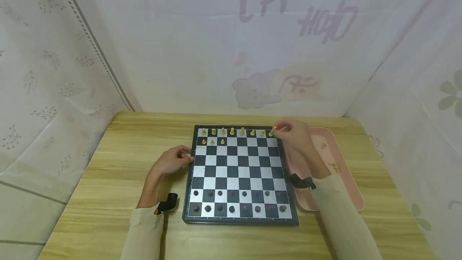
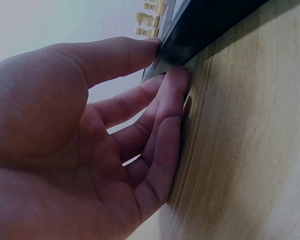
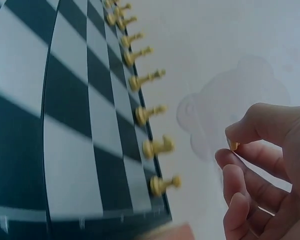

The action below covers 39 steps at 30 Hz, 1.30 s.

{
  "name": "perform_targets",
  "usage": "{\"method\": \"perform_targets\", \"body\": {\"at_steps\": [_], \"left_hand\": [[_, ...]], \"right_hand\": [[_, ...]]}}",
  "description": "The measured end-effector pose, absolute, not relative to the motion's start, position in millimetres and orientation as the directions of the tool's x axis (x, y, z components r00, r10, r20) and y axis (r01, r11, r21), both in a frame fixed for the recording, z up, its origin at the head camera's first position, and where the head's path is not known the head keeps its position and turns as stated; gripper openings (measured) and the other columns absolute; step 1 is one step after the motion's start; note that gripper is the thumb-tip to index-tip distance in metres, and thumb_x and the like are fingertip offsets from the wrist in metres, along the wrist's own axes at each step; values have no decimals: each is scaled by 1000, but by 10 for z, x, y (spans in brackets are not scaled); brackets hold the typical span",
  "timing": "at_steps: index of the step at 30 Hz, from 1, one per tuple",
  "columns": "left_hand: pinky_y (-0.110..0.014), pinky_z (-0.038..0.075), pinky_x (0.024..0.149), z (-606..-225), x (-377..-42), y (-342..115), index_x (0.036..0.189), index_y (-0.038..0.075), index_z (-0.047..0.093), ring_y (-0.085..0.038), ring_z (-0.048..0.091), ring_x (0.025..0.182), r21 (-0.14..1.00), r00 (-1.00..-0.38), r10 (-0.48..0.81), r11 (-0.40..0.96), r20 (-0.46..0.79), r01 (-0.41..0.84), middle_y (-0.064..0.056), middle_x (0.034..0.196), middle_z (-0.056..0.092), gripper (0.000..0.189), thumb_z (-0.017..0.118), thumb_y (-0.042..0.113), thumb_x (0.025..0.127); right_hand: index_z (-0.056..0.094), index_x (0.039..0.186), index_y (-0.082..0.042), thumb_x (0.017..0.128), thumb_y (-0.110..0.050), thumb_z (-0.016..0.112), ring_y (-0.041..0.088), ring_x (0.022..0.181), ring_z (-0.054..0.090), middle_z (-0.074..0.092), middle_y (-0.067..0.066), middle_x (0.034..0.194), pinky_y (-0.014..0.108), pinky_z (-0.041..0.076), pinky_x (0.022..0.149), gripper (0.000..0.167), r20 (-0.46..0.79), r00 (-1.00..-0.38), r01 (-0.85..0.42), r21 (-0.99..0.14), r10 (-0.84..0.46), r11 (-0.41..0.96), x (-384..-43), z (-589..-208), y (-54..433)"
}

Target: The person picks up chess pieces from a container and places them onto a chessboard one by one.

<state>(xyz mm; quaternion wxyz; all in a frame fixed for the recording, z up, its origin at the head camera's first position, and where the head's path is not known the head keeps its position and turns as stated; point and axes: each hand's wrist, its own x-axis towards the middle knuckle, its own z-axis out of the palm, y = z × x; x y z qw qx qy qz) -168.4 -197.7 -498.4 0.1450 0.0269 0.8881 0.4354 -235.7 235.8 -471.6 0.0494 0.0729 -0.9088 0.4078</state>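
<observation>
My right hand [image 1: 294, 133] is at the far right corner of the chessboard [image 1: 237, 161], pinching a small yellow chess piece [image 3: 233, 145] between thumb and index finger. In the right wrist view it is raised off the board, and the fingers hide most of its shape. Yellow chess pieces [image 1: 232, 131] stand along the far row, with three yellow pawns [image 1: 212, 142] in front of them at the left. My left hand [image 1: 173, 159] rests beside the board's left edge. Its thumb touches the rim, and the loosely bent fingers [image 2: 166, 150] lie against the table.
A pink tray [image 1: 355, 189] lies right of the board, partly under my right forearm, with a few yellow pieces [image 1: 336, 167] in it. Dark chess pieces [image 1: 232, 209] fill the two near rows. The wooden table [image 1: 137, 129] meets a curtain [image 1: 202, 51] at the back.
</observation>
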Motion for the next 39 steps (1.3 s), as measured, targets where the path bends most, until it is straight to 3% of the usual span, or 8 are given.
{"method": "perform_targets", "body": {"at_steps": [20,39], "left_hand": [[-35,45,76,-5004,-1680,-1990,134,-3,69,-23,59,85,782,-955,152,614,-257,-113,-9,98,69,37,72,19,105],[-35,45,75,-4989,-1690,-1975,134,-3,69,-23,60,84,788,-956,167,608,-243,-94,-9,98,70,37,73,20,105]], "right_hand": [[81,101,-11,92,-15,80,22,83,65,75,-1,91,37,51,69,10,119,-934,-323,-680,-335,658,-2414,-4675,1510],[82,95,-16,89,-15,84,12,72,62,73,-8,81,32,49,65,6,113,-901,-403,-573,-418,714,-2478,-4934,1215]]}}
